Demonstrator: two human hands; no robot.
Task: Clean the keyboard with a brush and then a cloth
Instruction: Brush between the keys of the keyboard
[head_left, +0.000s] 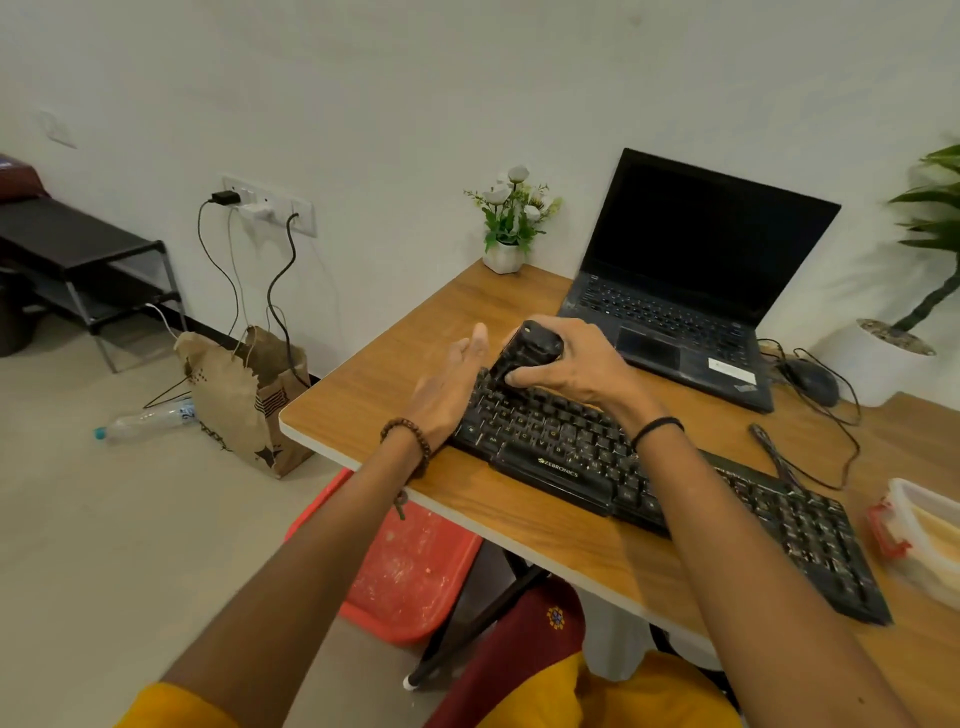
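Note:
A black Zebronics keyboard (675, 483) lies diagonally on the wooden desk (550, 525). My right hand (576, 364) is shut on a black brush (527, 351), whose lower end presses on the keys at the keyboard's far left end. My left hand (452, 389) rests flat against the keyboard's left edge, fingers straight and apart, holding nothing. No cloth is in view.
An open black laptop (691, 291) sits behind the keyboard, with a mouse (810, 382) and cable to its right. A small flower pot (506, 234) stands at the desk's back corner. A plastic container (919, 535) sits at the right edge. A red bin (410, 566) stands under the desk.

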